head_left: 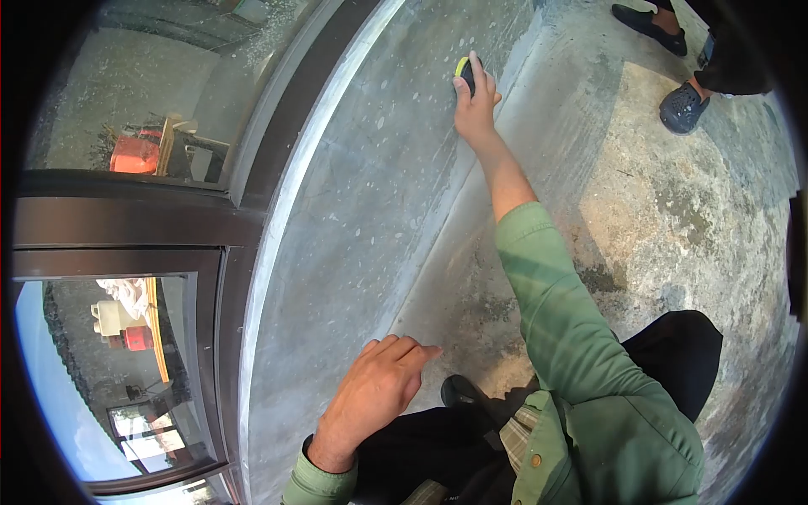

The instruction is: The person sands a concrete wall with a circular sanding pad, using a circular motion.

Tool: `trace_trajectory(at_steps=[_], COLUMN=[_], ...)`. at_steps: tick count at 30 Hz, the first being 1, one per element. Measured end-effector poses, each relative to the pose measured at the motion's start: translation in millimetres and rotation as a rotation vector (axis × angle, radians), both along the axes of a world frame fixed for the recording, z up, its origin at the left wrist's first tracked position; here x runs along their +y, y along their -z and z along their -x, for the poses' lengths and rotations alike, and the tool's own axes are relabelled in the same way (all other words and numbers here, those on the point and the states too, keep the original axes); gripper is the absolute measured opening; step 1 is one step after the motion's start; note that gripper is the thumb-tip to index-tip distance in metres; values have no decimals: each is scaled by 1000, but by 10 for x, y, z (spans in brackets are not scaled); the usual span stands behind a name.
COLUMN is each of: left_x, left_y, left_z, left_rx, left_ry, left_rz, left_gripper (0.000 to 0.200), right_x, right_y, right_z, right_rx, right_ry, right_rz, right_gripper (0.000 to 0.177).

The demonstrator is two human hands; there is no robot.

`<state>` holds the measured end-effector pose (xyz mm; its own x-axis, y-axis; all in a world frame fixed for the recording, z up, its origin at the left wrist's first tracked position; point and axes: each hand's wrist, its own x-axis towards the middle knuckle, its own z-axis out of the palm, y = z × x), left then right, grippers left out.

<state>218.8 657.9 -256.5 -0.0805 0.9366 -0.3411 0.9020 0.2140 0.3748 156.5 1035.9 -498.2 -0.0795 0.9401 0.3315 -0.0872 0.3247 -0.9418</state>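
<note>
My right hand reaches far forward, its fingers curled over a small black and yellow sponge-like pad. That pad is pressed against the grey concrete wall, near the wall's lower edge. My left hand is held low and close to my body, in front of the same wall. Its fingers are loosely curled and one points to the right. I see nothing in it, though its palm side is turned away.
Brown-framed glass windows line the left side, reflecting sky and showing containers inside. Rough concrete floor runs along the right. Another person's feet in dark shoes stand at the upper right. My bent knee is at the lower right.
</note>
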Motion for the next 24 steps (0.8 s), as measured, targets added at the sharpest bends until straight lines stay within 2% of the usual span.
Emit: trace_trajectory(at_steps=[1, 4, 5, 7, 9, 12, 15, 18, 21, 22, 24], left_x=[-28, -42, -15, 64, 176, 284, 251, 204, 320, 322, 389], left_y=[0, 30, 37, 48, 43, 33, 56, 164, 287, 299, 295], left_z=[6, 5, -24, -95, -171, -229, -216, -115, -45, -32, -29], left_rx=[25, 34, 33, 15, -21, -52, -47, -31, -14, -7, -35], left_ry=[-13, -32, -26, -5, 19, 34, 26, 31, 47, 53, 62], left_rz=[23, 15, 5, 33, 46, 61, 89, 105, 139, 173, 193], left_gripper=[30, 30, 30, 29, 29, 30, 33, 35, 36, 36, 36], right_x=[228, 426, 284, -424, -947, -692, 326, 507, -363, -563, -709], right_y=[138, 92, 101, -338, -549, -422, 244, 381, -215, -307, -429], right_z=[18, -115, -103, -180, -191, -178, -31, -70, -124, -132, -119], right_rx=[8, -45, -15, -55, -96, -93, 5, 46, -63, -72, -111], right_ry=[15, -76, -104, -113, -167, -110, 1, -60, -44, -40, -75], right_rz=[131, 120, 30, -195, -349, -399, 180, 256, -157, -134, -374], right_gripper=[57, 58, 59, 59, 59, 59, 58, 58, 56, 56, 53])
